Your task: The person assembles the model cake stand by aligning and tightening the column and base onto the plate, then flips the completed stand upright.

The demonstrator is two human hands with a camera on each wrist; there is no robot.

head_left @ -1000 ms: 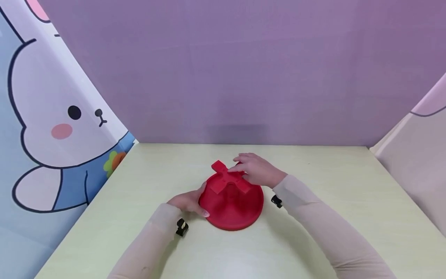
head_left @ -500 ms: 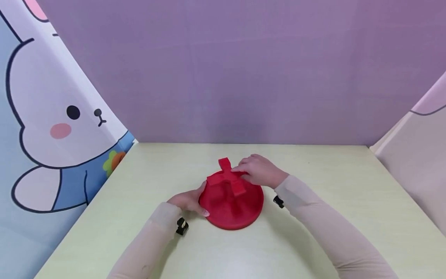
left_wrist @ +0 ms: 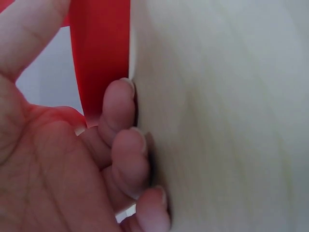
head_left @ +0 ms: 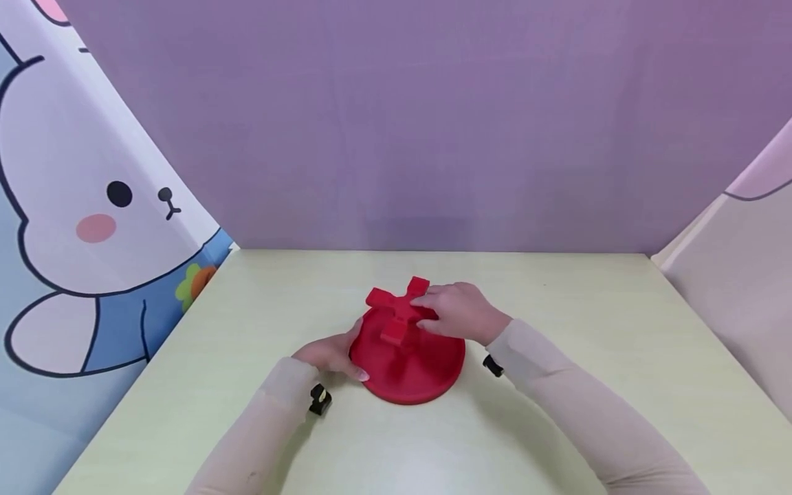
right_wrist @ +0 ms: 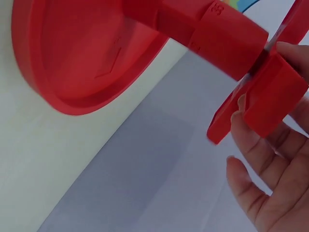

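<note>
A red round base (head_left: 411, 385) with a raised rim lies on the table in the head view. From its middle rises a thick red post (right_wrist: 212, 34), topped by a red four-armed cross piece (head_left: 405, 309). My left hand (head_left: 331, 354) grips the base's left edge, thumb toward the front; in the left wrist view its curled fingers (left_wrist: 129, 162) lie low against the tabletop beside the red wall. With my right hand (head_left: 464, 313) I hold the cross by its right-hand arm. The right wrist view has that arm (right_wrist: 275, 96) between thumb and fingers. My right hand partly hides it from above.
The pale wooden table (head_left: 557, 385) stretches out around the base. A purple cloth wall (head_left: 433, 124) stands along its back edge. On the left hangs a cloth printed with a cartoon rabbit (head_left: 68, 165); a pale cloth (head_left: 742, 275) closes off the right.
The cross piece has turned clockwise, seen from above, with my right hand at its right-hand side. My left hand stays at the base's edge, and the base has kept its place.
</note>
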